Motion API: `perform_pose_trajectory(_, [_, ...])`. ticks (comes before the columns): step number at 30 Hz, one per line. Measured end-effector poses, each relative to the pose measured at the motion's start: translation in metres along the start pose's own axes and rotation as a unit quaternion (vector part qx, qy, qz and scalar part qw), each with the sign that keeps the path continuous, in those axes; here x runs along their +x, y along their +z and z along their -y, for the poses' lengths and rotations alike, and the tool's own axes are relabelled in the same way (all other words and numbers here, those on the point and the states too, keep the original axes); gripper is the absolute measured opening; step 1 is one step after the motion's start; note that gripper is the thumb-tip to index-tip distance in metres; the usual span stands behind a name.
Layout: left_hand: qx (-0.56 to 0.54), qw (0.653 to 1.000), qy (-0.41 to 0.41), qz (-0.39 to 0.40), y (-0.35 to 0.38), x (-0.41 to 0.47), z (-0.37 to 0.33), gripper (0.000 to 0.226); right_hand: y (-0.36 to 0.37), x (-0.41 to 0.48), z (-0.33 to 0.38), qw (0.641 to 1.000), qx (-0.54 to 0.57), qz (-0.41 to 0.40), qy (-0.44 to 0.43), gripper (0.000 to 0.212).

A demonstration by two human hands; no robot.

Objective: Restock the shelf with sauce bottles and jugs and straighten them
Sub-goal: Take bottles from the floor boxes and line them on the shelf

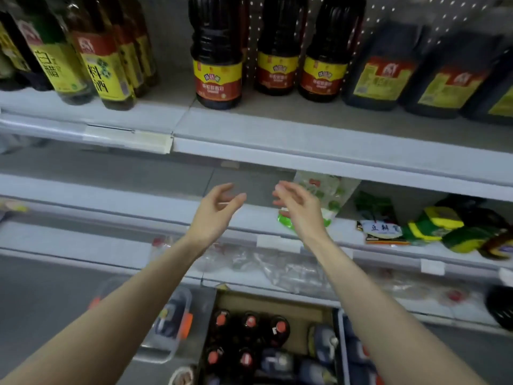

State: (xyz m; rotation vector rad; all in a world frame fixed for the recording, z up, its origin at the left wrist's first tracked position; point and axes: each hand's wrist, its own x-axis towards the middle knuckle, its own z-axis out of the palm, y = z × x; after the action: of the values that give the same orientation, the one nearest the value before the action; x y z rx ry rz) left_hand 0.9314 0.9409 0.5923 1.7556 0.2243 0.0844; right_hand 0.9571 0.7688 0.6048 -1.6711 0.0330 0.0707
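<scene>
Hovering side by side in front of the middle shelf [116, 209], the left hand [215, 211] and right hand [298, 207] were both empty, fingers loosely spread, palms turned toward each other, touching nothing. Fresh stock sat in the box [277, 304] at the near bottom, where red-capped bottles [249, 322] stood upright in close rows.

On the top shelf [277, 126] the row looked uneven. One red-label bottle [218, 65] stood near the front edge. Two more [277, 59] stood farther back to its right, with bare shelf in front of them. Dark jugs [383, 73] filled the far right, and yellow-label bottles [105, 65] leaned on the left section.

The step in hand was probably either fetching a bottle from the box or pulling the far pair forward. For a fetch, a bottle would best be gripped round its body below the cap and lifted straight up, so its packed neighbours stayed standing. It belonged in the bare space beside the front bottle, base set flat, label outward, face level with that bottle. For straightening, one hand on each far bottle could slide them forward together, stopping short of the edge. Full bottles would likely be heavy, so a firm wrap suited better than a fingertip pinch.
</scene>
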Motion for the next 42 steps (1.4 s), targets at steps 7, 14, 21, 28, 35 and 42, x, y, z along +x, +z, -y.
perform_pose_trajectory(7, [0.012,0.992,-0.119,0.031,0.044,-0.049,0.106,0.035,-0.028,-0.043,-0.12,0.994,-0.01,-0.009,0.107,0.004])
perform_pose_trajectory(14, [0.023,0.972,-0.226,0.067,0.082,-0.09,0.235,0.027,-0.036,-0.082,-0.265,0.975,-0.038,-0.03,0.216,0.005])
perform_pose_trajectory(21, [0.026,0.955,-0.282,0.091,0.122,-0.103,0.364,0.01,-0.034,-0.105,-0.403,0.946,-0.021,-0.084,0.312,0.019])
perform_pose_trajectory(28, [0.024,0.948,-0.3,0.1,0.151,-0.095,0.477,0.027,-0.024,-0.105,-0.53,0.925,-0.045,-0.157,0.342,0.031])
perform_pose_trajectory(35, [0.011,0.946,-0.3,0.126,0.171,-0.091,0.548,0.022,-0.011,-0.095,-0.62,0.897,-0.087,-0.184,0.392,0.059])
perform_pose_trajectory(42, [0.01,0.947,-0.29,0.139,0.181,-0.082,0.571,0.01,-0.007,-0.078,-0.649,0.881,-0.097,-0.159,0.435,0.088])
